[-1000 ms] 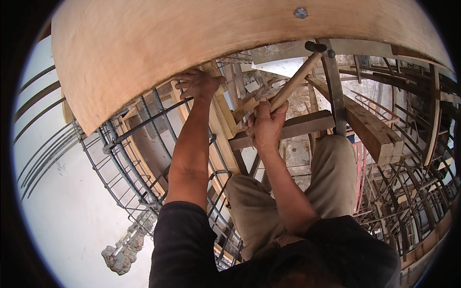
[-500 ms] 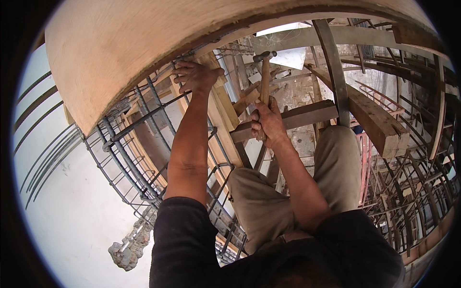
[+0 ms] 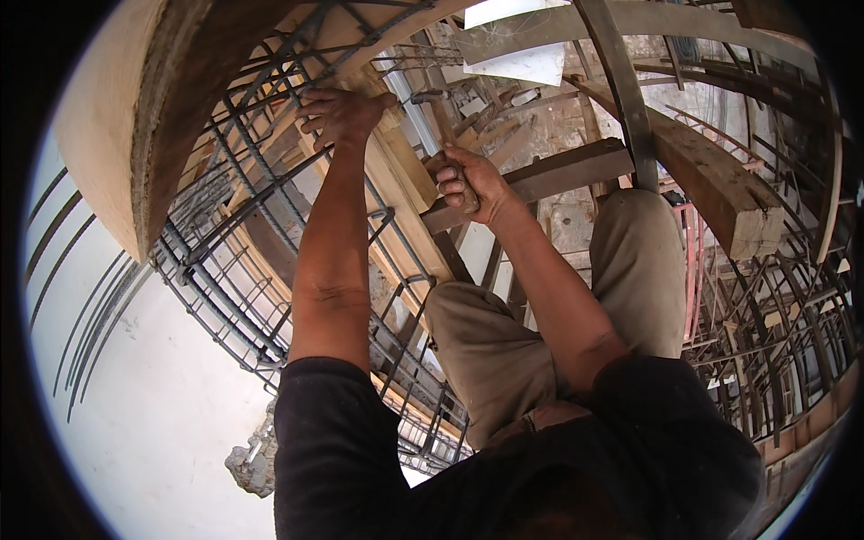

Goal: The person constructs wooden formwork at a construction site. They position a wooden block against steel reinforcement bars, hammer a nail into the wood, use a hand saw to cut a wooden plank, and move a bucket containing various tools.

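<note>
**Hands set apart: left hand [image 3: 345, 115] spread, right hand [image 3: 475, 187] clenched**

In the head view, the left hand lies palm down over the upper part of a long, pale, straight wooden timber [image 3: 389, 171], its fingers spread and reaching leftward. No object shows in its grasp; whether the fingertips hook an edge, I cannot tell. Just left of the timber runs a dark grey cage of tied steel bars [image 3: 186, 270], and a broad, pale, curved-looking plywood panel [image 3: 99, 135] fills the upper left.

The right hand is closed round the lower handle of a wooden-handled, dark-headed hammer [image 3: 430, 95], the butt showing below the fist. Its head points away from the person, right of the left hand and apart from it; contact with any wood cannot be made out. Beyond the right wrist, a dark brown squared beam [image 3: 576, 171] runs toward a flat grey-brown upright [image 3: 625, 90]. Knees in khaki trousers [image 3: 490, 342] sit below.

The step in hand looks like steadying the timber with one palm while the hammer is held ready beside it. A stroke from here would call for a firm right grip, a clear swing between timber and beam, and the left fingers well away from the hammer's face.
</note>
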Tool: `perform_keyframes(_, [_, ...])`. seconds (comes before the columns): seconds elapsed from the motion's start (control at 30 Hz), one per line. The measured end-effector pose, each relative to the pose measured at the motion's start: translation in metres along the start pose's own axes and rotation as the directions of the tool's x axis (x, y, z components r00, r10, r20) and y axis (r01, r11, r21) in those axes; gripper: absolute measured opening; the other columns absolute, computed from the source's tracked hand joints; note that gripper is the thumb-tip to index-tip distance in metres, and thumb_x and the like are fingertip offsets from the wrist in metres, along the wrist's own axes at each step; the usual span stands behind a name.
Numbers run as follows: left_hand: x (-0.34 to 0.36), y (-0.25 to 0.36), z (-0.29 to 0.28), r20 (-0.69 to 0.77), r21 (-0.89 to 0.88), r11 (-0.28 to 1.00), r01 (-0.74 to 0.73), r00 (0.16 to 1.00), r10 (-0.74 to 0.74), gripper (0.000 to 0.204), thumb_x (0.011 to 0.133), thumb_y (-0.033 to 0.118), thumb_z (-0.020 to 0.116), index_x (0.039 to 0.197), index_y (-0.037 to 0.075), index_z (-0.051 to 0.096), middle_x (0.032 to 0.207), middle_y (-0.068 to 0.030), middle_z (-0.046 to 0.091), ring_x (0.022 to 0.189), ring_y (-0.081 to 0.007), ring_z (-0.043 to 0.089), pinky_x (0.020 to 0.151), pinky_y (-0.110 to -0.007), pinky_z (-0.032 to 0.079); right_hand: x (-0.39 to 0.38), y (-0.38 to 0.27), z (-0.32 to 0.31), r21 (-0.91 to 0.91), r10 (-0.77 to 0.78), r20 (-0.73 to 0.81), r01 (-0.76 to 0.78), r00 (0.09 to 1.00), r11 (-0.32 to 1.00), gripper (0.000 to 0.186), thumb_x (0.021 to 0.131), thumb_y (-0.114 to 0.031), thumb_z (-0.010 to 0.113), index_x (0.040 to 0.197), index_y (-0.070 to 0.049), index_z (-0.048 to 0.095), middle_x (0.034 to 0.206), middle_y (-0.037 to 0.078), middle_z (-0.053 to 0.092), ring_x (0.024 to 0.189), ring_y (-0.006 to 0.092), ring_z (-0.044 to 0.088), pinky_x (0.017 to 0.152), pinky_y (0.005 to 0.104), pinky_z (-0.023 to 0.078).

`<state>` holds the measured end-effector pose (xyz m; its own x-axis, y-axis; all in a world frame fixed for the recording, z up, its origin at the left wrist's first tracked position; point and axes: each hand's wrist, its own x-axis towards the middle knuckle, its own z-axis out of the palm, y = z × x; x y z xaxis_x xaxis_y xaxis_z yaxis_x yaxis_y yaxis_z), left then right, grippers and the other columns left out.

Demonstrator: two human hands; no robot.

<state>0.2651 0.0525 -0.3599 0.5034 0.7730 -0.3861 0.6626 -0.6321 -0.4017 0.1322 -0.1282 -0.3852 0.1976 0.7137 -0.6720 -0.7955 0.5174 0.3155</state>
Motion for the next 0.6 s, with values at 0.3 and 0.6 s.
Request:
perform_keyframes(0.3, [0.004, -0.005, 0.001, -0.020, -0.014, 1.000, -0.008, 1.000, 0.008, 0.154, 0.057, 0.065, 0.086, 0.151, -0.011, -0.010, 0.155, -0.0423, 0.000, 0.144, -0.0585, 0.014, 0.105, -0.073, 0.029, 0.013, 0.000, -0.015, 0.074, 0.117, 0.151, -0.129, 0.982, 0.989, 0.023, 0.103, -0.036, 0.052, 0.094, -0.015, 0.052, 0.065, -0.005, 0.048, 0.044, 0.0047, 0.041, 0.034, 0.0207, 0.032])
perform_keyframes(0.6, [0.002, -0.003, 0.001, -0.022, -0.011, 1.000, 0.008, 1.000, -0.008, 0.153, 0.058, 0.066, 0.085, 0.152, -0.009, -0.009, 0.156, -0.0417, 0.002, 0.144, -0.0574, 0.015, 0.105, -0.072, 0.030, 0.017, 0.007, -0.017, 0.030, 0.128, 0.138, -0.133, 0.982, 0.991, 0.026, 0.102, -0.038, 0.052, 0.098, -0.013, 0.057, 0.064, -0.005, 0.047, 0.042, 0.0053, 0.040, 0.033, 0.0217, 0.032])
